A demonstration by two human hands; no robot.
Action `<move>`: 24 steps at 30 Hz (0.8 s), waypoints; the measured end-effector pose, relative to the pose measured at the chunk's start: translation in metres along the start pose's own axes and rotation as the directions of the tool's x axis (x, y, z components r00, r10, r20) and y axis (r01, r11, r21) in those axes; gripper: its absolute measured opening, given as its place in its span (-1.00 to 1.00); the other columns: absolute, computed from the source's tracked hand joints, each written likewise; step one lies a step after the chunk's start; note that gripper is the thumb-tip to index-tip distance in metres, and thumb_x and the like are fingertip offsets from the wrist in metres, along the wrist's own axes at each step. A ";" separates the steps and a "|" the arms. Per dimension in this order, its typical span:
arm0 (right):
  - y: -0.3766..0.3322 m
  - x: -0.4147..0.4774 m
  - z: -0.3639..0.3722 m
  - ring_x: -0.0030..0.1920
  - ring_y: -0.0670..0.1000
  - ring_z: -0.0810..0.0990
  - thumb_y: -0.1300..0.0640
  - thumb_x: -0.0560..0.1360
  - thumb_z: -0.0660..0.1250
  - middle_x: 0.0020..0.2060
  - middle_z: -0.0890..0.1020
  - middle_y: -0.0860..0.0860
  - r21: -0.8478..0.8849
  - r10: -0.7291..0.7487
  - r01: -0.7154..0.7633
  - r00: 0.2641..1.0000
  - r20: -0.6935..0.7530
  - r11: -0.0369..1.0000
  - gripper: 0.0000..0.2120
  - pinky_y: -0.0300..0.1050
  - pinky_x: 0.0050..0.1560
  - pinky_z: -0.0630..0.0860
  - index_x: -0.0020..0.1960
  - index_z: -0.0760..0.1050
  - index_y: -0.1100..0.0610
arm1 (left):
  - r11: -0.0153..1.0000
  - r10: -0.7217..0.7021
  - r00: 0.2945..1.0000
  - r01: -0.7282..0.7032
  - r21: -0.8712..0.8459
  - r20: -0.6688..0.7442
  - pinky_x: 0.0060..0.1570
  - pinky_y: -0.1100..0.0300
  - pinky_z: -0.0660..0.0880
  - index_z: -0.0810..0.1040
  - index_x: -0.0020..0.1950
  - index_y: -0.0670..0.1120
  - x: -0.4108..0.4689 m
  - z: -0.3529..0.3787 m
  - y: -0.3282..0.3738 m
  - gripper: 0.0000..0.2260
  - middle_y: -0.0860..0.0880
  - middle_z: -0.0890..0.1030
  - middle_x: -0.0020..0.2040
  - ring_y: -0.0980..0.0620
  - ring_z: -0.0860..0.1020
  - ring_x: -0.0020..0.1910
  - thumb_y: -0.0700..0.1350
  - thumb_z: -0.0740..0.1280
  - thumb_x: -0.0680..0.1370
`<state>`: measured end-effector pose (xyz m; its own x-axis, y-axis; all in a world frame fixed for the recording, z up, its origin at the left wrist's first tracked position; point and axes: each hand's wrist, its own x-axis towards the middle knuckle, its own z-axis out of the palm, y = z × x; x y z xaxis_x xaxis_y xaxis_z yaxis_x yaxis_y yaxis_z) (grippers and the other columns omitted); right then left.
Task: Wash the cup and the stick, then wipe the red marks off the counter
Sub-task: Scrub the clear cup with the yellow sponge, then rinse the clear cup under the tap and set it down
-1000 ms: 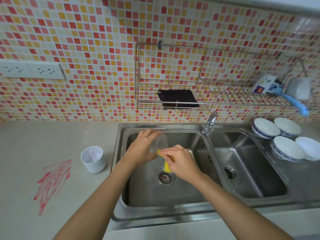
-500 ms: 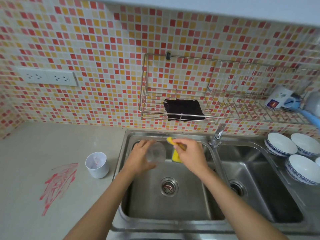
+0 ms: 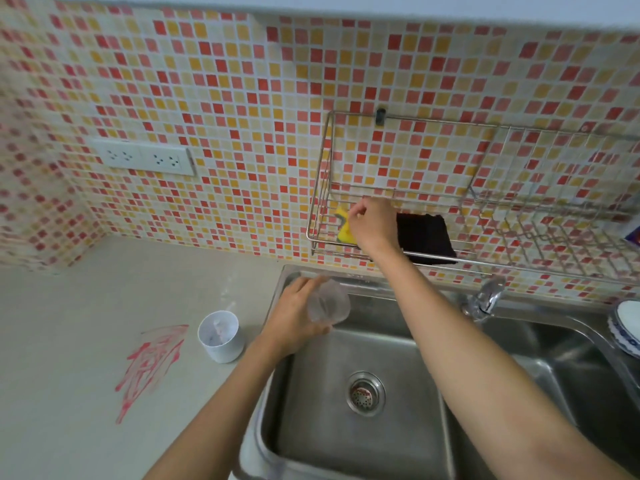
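My left hand (image 3: 298, 315) grips a clear plastic cup (image 3: 327, 303) over the back left corner of the left sink basin (image 3: 367, 441). My right hand (image 3: 372, 225) reaches up into the wall-mounted wire rack (image 3: 320, 216) and holds a yellow sponge (image 3: 344, 230) against the rack's left end, beside a dark cloth (image 3: 427, 239). Red marks (image 3: 152, 363) are smeared on the grey counter (image 3: 69, 341) left of the sink. A white cup (image 3: 220, 336) stained pink inside stands between the marks and the sink. I see no stick.
The tap (image 3: 485, 297) stands between the two sink basins. A blue-rimmed bowl (image 3: 628, 327) sits at the right edge. A double wall socket (image 3: 147, 159) is on the tiled wall above the counter. The drain strainer (image 3: 365, 393) lies in the left basin.
My right hand has lifted the yellow sponge out of the sink up to the wire rack. My left hand with the clear cup has stayed over the basin. The view has tilted upward.
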<state>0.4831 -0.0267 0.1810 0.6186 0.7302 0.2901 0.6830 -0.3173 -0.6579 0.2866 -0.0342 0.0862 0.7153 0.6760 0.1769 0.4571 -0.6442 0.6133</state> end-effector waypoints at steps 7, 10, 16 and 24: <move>0.004 0.001 0.007 -0.12 0.09 0.67 0.35 0.51 0.19 -0.21 0.68 0.14 -0.133 0.021 -0.014 0.998 0.054 0.991 -0.64 -0.05 -0.26 0.63 -0.45 0.44 0.19 | 1.000 -0.011 1.000 0.011 -0.015 0.003 0.27 0.19 0.39 0.33 0.45 0.01 0.006 0.005 -0.005 -0.20 0.01 0.39 0.39 0.03 0.41 0.30 0.04 0.59 0.29; 0.001 -0.001 0.002 -0.40 0.02 0.54 0.33 0.51 0.16 -0.47 0.51 0.04 -0.125 0.043 -0.031 0.995 0.090 0.992 -0.60 -0.18 -0.41 0.43 -0.49 0.35 0.14 | 0.999 -0.017 1.000 0.017 -0.029 -0.001 0.28 0.18 0.39 0.34 0.44 -0.03 0.006 0.008 -0.002 -0.20 -0.02 0.40 0.37 0.00 0.41 0.30 0.02 0.60 0.27; 0.011 -0.047 -0.022 0.05 -0.02 0.59 0.20 0.54 0.32 0.12 0.59 0.02 0.090 -0.166 0.180 0.976 -0.144 0.980 -0.80 -0.11 0.07 0.57 0.13 0.63 0.12 | 0.999 0.006 1.000 -0.006 -0.043 0.002 0.23 0.21 0.33 0.33 0.42 -0.05 0.007 0.022 0.014 -0.27 -0.07 0.43 0.30 -0.05 0.38 0.29 -0.07 0.52 0.30; 0.173 -0.178 -0.071 -0.05 -0.03 0.62 0.24 0.49 0.33 -0.04 0.65 -0.01 0.171 0.057 -0.007 0.956 -0.289 0.985 -0.80 -0.05 -0.01 0.58 0.10 0.60 0.13 | 0.976 -0.018 0.991 0.046 -0.213 0.134 0.25 0.09 0.44 0.32 0.34 -0.02 0.014 0.084 0.057 -0.30 0.06 0.45 0.21 0.05 0.45 0.24 -0.06 0.58 0.30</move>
<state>0.5190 -0.2542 0.0645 0.7421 0.5050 0.4408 0.6024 -0.2140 -0.7689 0.3672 -0.0913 0.0595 0.7715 0.6333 0.0613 0.3663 -0.5210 0.7710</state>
